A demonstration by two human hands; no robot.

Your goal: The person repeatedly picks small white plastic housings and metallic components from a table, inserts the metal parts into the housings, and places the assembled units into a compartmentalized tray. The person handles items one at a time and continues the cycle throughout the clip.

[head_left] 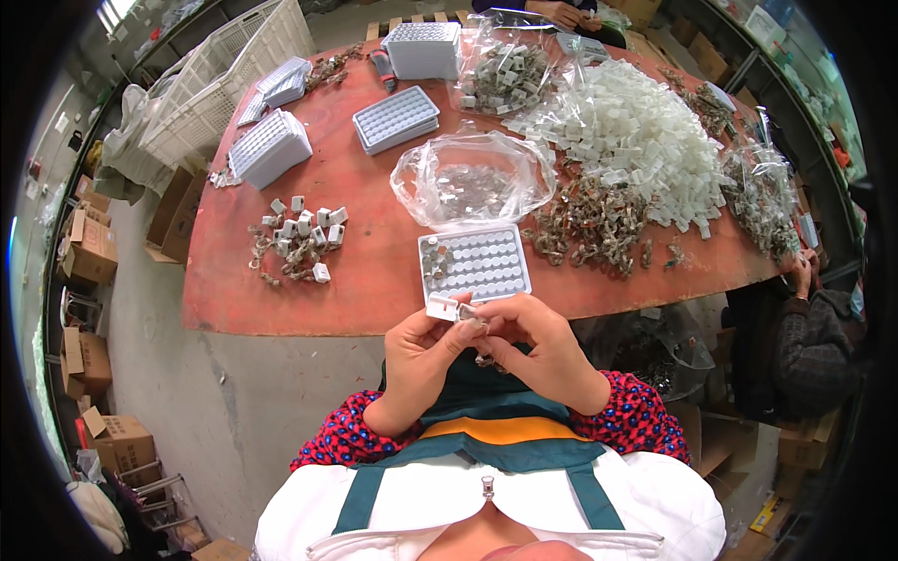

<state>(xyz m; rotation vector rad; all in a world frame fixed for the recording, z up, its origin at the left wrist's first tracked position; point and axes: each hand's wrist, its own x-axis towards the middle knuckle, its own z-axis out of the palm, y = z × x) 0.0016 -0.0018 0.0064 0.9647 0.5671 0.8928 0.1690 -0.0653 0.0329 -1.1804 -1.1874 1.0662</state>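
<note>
Over the table's near edge my two hands meet with their fingers closed. My left hand (416, 360) grips a small white plastic housing (442, 307) between thumb and fingers. My right hand (538, 341) pinches a small part with brownish wire (485, 358) against it; the fingers hide most of this part. Just beyond them lies a white tray (510, 254) with rows of round wells, several small metallic pieces at its left side. Behind the tray stands an open clear plastic bag (538, 192) of small pieces.
On the red table (365, 280), a pile of white housings with wires (297, 238) lies left. Right are wired parts (594, 224) and a big heap of translucent pieces (636, 131). Stacked trays (271, 147) stand farther back. Another person's hand (801, 271) is at the right edge.
</note>
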